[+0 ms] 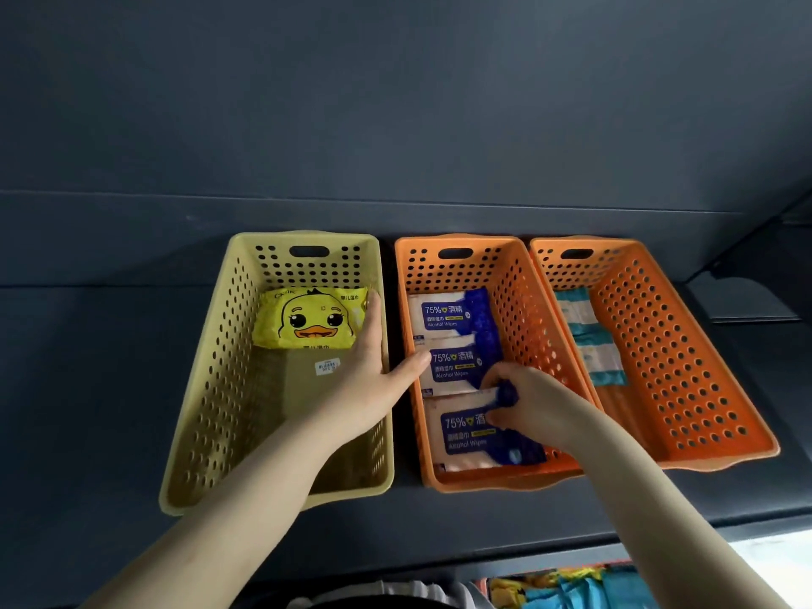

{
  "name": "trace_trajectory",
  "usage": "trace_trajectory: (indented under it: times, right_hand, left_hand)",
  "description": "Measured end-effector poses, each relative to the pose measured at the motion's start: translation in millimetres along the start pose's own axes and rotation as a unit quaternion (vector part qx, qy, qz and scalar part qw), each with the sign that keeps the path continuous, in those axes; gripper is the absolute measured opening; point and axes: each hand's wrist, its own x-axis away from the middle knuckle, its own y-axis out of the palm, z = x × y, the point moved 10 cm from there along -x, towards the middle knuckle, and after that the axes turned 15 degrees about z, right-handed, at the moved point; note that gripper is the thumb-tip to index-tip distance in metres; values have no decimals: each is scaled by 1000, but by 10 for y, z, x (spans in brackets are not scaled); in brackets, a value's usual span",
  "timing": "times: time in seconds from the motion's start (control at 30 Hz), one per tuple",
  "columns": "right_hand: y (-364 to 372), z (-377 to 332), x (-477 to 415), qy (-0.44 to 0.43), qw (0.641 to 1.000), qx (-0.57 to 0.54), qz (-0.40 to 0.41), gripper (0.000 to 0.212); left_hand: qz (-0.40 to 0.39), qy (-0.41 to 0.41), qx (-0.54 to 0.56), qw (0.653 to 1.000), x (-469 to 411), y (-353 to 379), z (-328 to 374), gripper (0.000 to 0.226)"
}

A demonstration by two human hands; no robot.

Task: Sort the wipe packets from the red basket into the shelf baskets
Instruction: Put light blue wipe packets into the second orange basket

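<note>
Three baskets stand side by side on a dark shelf. The yellow basket (211, 371) on the left holds a yellow duck packet (307, 320) at its far end. My left hand (373, 371) lies over that basket's right wall, fingers straight beside the duck packet, thumb reaching into the middle orange basket (523, 301). Three blue-and-white alcohol wipe packets lie in a row there. My right hand (523, 402) pinches the blue edge of the nearest alcohol packet (479, 437). The right orange basket (685, 362) holds teal-and-white packets (589, 336).
The red basket's (483, 584) corner shows at the bottom edge below the shelf, with yellow and teal packets (571, 591) inside. The shelf's front lip runs just under the baskets. A dark back panel rises behind them.
</note>
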Motion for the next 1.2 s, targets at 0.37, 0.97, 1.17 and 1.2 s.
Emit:
trace_trajectory:
  times: [0.37,0.97,1.17,1.2]
  right_hand:
    - [81,18,-20,-2,997,78,5,36]
    - [308,-361,7,-166,965,190,-70,61]
    - [322,-348,-77,-188,967,166,-35,56]
    - [310,-356,-86,-192,968,162,-26,56]
  left_hand:
    - [-5,13,-27,1000,-28,-5,-33,91]
    - [-21,7,-17,1000,8,1,-15,90]
    - [-24,-4,-23,999,-10,10,-69,89]
    - [-26,-4,-17,1000,-11,13,-70,89]
